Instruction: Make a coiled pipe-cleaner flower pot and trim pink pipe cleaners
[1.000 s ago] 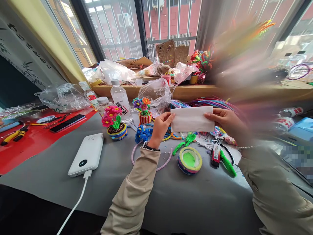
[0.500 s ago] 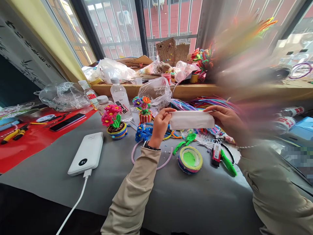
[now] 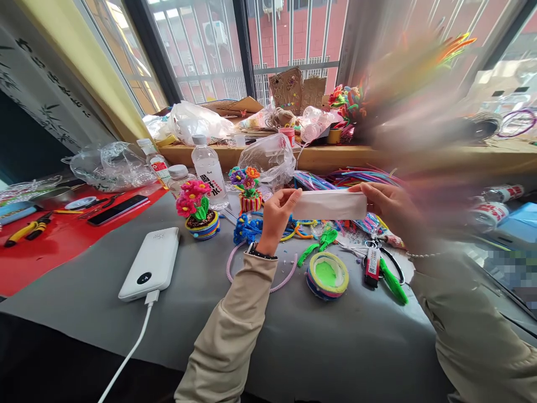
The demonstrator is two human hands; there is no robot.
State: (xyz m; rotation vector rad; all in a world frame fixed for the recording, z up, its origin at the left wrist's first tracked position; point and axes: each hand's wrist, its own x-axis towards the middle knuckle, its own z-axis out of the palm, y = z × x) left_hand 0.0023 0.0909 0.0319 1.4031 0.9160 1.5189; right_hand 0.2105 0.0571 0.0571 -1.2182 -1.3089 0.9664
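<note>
A folded white strip, perhaps tissue paper (image 3: pixel 329 206), is held level above the table between my two hands. My left hand (image 3: pixel 277 218) pinches its left end between thumb and fingers. At the other end, my right hand (image 3: pixel 388 207) grips the upper corner; part of that hand and wrist is blurred. Below the strip sits a small round pot (image 3: pixel 327 275) with a yellow rim and a green inside. Green fuzzy leaves (image 3: pixel 325 240) lie just behind it, and a pale pink beaded hoop (image 3: pixel 230 266) curves beneath my left wrist.
To the left stand a pot of pink fuzzy flowers (image 3: pixel 195 204), a water bottle (image 3: pixel 208 170) and a corded white power bank (image 3: pixel 151 263). Scissors and a red lighter (image 3: pixel 372 267) lie right of the round pot. Pliers (image 3: pixel 29 229) and a phone (image 3: pixel 118 210) rest on red sheeting.
My left thumb has shifted onto the front of the strip's upper left corner, and my right fingers have closed slightly inward at the other end. The view has moved a little.
</note>
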